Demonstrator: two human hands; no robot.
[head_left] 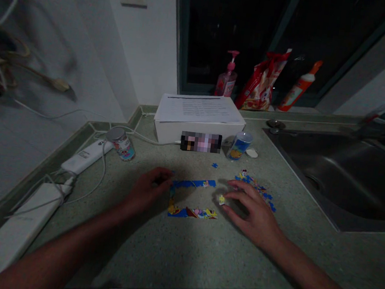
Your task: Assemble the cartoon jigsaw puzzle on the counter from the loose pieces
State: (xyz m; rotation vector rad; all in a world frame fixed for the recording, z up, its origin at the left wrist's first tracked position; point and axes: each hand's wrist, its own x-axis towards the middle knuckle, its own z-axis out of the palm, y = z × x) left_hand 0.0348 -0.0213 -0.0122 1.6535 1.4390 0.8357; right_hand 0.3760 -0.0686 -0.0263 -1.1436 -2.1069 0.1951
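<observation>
A partly joined jigsaw puzzle [191, 213] lies on the counter, its strips forming a top, left and bottom edge around bare countertop. My left hand [155, 184] is at its upper left corner, thumb and fingers closed together; anything between the fingertips is hidden. To the right of the puzzle, my right hand [252, 211] pinches a small yellow and white puzzle piece [222, 200] between thumb and fingertips. Beyond that hand lies a pile of loose puzzle pieces [260, 188], partly covered by it. One blue piece [214, 165] lies apart above the top strip.
At the back are a white box [199, 115] with a paper, a phone [201, 142] leaning on it, a blue can [239, 146] and its lid [251, 153]. A jar [121, 144] and power strips [27, 223] with cables are left; a sink [334, 179] is right.
</observation>
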